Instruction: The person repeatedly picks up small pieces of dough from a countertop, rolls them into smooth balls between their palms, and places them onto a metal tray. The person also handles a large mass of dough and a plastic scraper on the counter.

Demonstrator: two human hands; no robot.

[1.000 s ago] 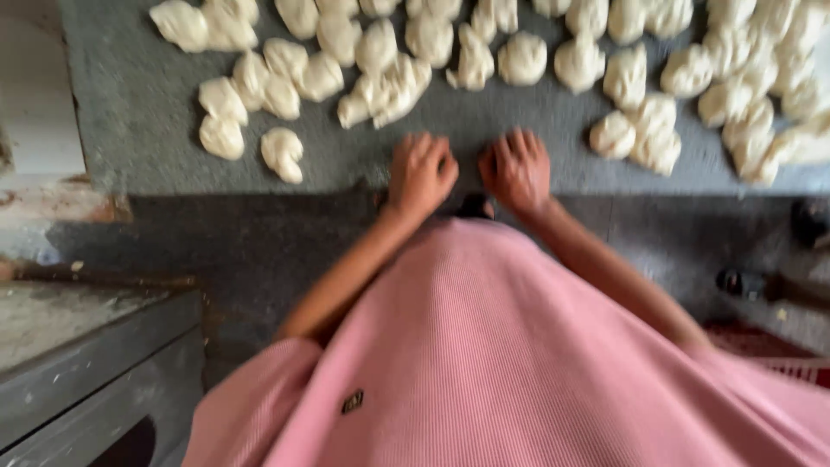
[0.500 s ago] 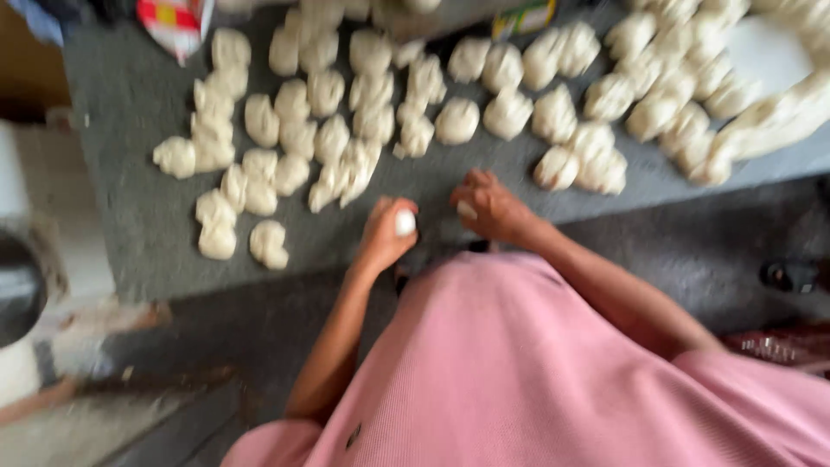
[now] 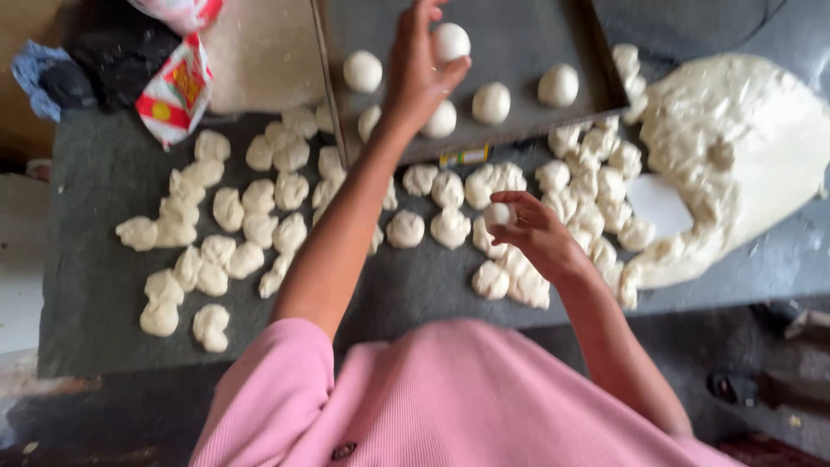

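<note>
My left hand (image 3: 419, 73) reaches far forward over a dark metal tray (image 3: 527, 35) and holds a smooth round dough ball (image 3: 450, 41) at its fingertips. Several rounded dough balls (image 3: 491, 102) lie spaced out on that tray. My right hand (image 3: 540, 233) stays nearer to me above the grey counter (image 3: 86, 277), with its fingers closed around a second small dough ball (image 3: 497, 214). Rough-cut dough pieces (image 3: 251, 216) are scattered over the counter on both sides of my arms.
A large mass of dough (image 3: 735, 147) spreads at the right of the counter. A red and white packet (image 3: 175, 91) and dark cloths (image 3: 69, 65) lie at the far left, next to a patch of flour (image 3: 259, 60). The counter's near edge runs below my arms.
Both hands came off the counter, each holding a rolled ball. My left arm stretched forward to the tray, which has come into view. My right hand lifted a little to the right.
</note>
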